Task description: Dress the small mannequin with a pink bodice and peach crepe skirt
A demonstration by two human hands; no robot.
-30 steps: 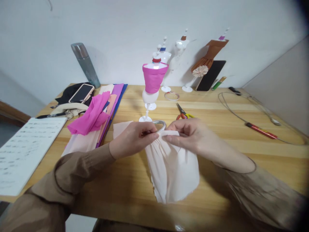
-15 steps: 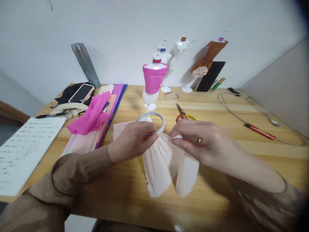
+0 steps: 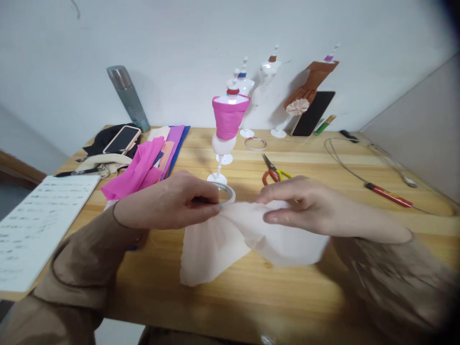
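Note:
A pale pink sheet of crepe paper [image 3: 215, 249], gathered along its top edge, hangs between my two hands just above the table. My left hand [image 3: 172, 201] is closed at the left of the gathers, gripping the roll of tape [image 3: 232, 195], whose near side its fingers partly hide. With thumb and fingers, my right hand [image 3: 298, 203] pinches the top edge of the paper, its loose end spreading out below to the right. Behind them stands a small white mannequin [image 3: 224, 143] in a bright pink wrapped top [image 3: 231, 117].
Scissors [image 3: 273, 172] lie just beyond my right hand. More mannequins [image 3: 268, 72] lean by the wall near a dark tablet [image 3: 312, 115]. Coloured sheets [image 3: 176, 143], a phone [image 3: 122, 140], a bottle [image 3: 127, 98] and a written page [image 3: 43, 225] are leftward; a red-handled tool [image 3: 388, 195] is rightward.
My left hand has shifted left and the tape roll has dropped lower behind it. The paper has swung out wider, its right part lifting and spreading to the right under my right hand.

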